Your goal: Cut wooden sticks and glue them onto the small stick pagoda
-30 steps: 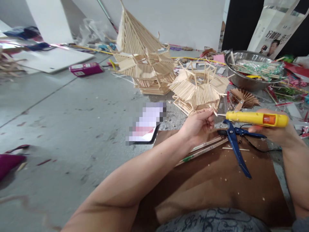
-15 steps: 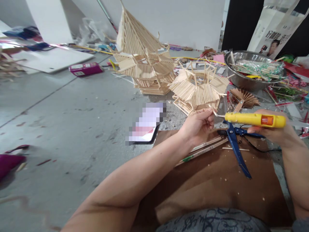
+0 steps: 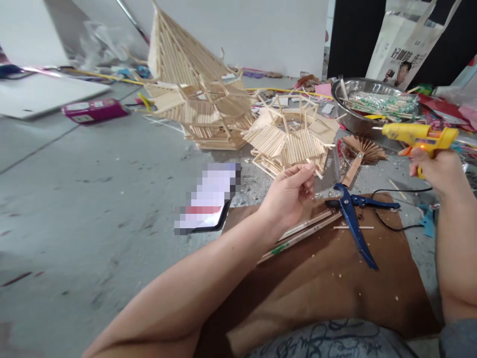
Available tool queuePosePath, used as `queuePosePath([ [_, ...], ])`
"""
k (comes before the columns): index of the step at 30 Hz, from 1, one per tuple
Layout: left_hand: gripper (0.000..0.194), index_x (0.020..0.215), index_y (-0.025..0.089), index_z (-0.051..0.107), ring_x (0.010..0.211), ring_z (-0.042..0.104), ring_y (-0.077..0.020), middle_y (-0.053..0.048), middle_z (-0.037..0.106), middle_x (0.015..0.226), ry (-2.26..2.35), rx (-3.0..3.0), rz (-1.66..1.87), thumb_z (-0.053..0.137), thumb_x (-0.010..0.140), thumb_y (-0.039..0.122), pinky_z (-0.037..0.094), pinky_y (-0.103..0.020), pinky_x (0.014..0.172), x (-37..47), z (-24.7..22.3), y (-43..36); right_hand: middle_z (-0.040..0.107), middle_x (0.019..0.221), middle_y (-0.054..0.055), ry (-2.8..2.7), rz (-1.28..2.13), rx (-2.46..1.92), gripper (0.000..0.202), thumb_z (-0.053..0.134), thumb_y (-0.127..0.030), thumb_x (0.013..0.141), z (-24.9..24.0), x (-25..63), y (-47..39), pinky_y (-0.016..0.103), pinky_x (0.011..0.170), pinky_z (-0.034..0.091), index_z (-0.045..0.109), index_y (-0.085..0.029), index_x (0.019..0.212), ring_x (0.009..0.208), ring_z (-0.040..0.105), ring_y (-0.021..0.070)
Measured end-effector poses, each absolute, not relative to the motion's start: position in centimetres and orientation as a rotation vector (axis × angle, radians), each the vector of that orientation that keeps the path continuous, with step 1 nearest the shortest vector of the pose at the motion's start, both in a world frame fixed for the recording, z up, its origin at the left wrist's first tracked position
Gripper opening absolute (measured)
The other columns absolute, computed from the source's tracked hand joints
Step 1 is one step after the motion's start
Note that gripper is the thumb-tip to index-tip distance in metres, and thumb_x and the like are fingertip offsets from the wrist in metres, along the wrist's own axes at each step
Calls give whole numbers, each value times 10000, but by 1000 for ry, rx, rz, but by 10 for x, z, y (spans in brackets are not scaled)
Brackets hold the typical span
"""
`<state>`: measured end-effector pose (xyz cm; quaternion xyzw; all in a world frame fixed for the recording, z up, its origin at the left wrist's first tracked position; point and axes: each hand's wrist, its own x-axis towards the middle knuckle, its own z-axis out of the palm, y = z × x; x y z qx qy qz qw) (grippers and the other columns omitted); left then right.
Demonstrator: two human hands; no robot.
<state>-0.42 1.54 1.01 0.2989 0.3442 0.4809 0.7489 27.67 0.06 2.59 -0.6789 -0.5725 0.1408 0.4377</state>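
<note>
My left hand pinches a short wooden stick between thumb and fingers, just in front of a low stick-built model with a ring of small posts on top. Off to the right, my right hand is closed around the handle of a yellow glue gun, its nozzle pointing left and an orange light glowing on its body. Below the hands lies a blue ratchet cutter, jaws apart, on a brown board. Long sticks lie beside it.
A taller stick pagoda stands behind on the left. Nearer are a phone and a folded-paper fan. A steel bowl of wrapped sticks sits at the back right. A black cord runs across the right side.
My right hand has drawn the glue gun away from the stick, up and to the right. My left hand still holds the stick. The whole view has shifted slightly.
</note>
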Motion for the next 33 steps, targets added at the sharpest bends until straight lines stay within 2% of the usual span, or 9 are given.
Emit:
queuePosePath([
  [3, 277, 537, 151, 448, 429, 367, -51, 61, 396, 454, 743, 706, 1056, 680, 660, 240, 249, -179, 423, -4, 9, 15, 594, 699, 24, -1149, 476, -1679, 397, 589, -552, 694, 16, 302, 10, 240, 347, 359, 548, -175, 810, 351, 477, 76],
  [6, 286, 536, 149, 458, 428, 373, -48, 61, 411, 447, 750, 724, 1057, 709, 627, 252, 255, -179, 428, -3, 9, 14, 504, 567, -30, -891, 624, -1727, 362, 645, -514, 655, 1, 319, 17, 255, 369, 397, 517, -199, 780, 359, 488, 99],
  [13, 253, 538, 152, 504, 426, 376, -43, 61, 428, 443, 788, 710, 1052, 730, 608, 241, 248, -184, 427, -2, 7, 14, 525, 528, -6, -912, 860, -1764, 393, 652, -562, 602, -36, 317, 42, 324, 443, 439, 513, -212, 714, 405, 491, 137],
  [16, 243, 534, 153, 514, 423, 376, -43, 58, 436, 440, 789, 702, 1062, 724, 615, 243, 245, -186, 425, -1, 6, 14, 489, 448, 16, -1044, 676, -2003, 409, 564, -606, 657, -46, 321, 57, 337, 465, 406, 489, -212, 579, 441, 508, 178],
  [20, 231, 527, 152, 528, 417, 364, -42, 60, 427, 432, 797, 719, 1111, 720, 622, 241, 237, -189, 425, 0, 4, 15, 389, 376, 26, -1375, 75, -2365, 469, 551, -632, 645, -36, 328, 62, 343, 522, 359, 430, -233, 429, 515, 514, 216],
  [22, 209, 539, 150, 550, 416, 359, -37, 61, 434, 441, 816, 738, 1153, 721, 622, 238, 233, -190, 426, 1, 3, 15, 413, 408, 31, -1475, -128, -2255, 442, 553, -635, 644, -20, 318, 55, 333, 513, 339, 483, -231, 479, 504, 489, 199],
  [25, 167, 551, 146, 589, 425, 363, -31, 52, 478, 480, 859, 779, 1222, 722, 617, 222, 235, -191, 429, 2, 2, 16, 560, 566, 51, -1635, -189, -1985, 345, 510, -551, 738, 10, 272, 38, 322, 527, 359, 593, -221, 676, 534, 511, 183],
  [29, 123, 557, 155, 626, 437, 357, -31, 46, 500, 501, 909, 846, 1299, 711, 627, 210, 242, -198, 437, 2, 2, 16, 637, 816, 56, -1905, -198, -1436, 158, 575, -376, 742, 38, 185, 14, 349, 684, 449, 598, -223, 776, 765, 584, 207],
  [33, 117, 582, 171, 653, 433, 349, -37, 46, 491, 487, 900, 932, 1313, 697, 651, 256, 235, -207, 435, -1, 0, 17, 623, 985, 86, -2103, -304, -1212, 109, 571, -235, 732, 37, 132, 5, 411, 866, 415, 586, -210, 837, 994, 537, 252],
])
